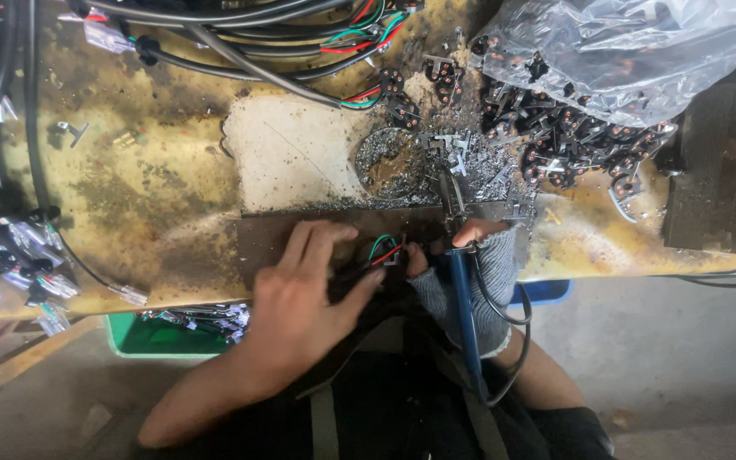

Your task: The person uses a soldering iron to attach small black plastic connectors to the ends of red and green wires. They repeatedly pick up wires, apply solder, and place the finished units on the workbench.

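Wires (382, 250), red, green and black, sit pinched in my left hand (300, 298) at the bench edge (172, 294); my gloved right hand (479, 255) grips a soldering iron (463, 298). They look light and floppy, best held near their ends.

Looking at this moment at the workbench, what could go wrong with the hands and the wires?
1. The left hand is bare and pinches the red, green and black wires close to the soldering iron in the gloved right hand; a burn seems possible.
2. The metal scraps lie near; they could stick into fingers.
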Demonstrator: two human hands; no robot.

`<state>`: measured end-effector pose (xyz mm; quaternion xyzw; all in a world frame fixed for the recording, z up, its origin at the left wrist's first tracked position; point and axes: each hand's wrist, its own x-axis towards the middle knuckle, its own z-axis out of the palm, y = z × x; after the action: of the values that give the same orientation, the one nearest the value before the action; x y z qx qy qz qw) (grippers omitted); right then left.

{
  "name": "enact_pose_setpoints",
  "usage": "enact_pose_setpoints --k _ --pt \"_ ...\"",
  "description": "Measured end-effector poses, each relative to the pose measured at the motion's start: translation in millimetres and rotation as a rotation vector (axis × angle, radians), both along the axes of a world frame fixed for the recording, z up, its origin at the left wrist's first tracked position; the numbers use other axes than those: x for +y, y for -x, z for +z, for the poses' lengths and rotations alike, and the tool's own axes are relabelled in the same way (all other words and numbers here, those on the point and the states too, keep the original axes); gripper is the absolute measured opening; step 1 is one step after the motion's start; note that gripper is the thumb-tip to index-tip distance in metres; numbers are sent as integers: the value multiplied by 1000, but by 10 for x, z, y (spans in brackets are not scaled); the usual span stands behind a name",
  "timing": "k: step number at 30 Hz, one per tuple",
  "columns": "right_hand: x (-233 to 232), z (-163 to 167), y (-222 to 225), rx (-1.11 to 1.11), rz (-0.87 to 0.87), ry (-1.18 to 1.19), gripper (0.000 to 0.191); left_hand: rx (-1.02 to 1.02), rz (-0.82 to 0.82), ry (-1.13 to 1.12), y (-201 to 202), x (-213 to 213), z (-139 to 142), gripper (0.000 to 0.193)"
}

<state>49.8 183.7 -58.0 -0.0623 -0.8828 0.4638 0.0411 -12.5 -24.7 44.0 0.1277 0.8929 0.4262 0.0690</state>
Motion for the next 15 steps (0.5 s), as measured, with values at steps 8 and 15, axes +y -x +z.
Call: enact_pose_setpoints --k 8,15 --pt "-91 217 93 94 -4 250 54 717 157 833 404 -450 366 53" --pt "181 430 64 202 -78 -36 35 251 564 1228 398 -1492 -462 16"
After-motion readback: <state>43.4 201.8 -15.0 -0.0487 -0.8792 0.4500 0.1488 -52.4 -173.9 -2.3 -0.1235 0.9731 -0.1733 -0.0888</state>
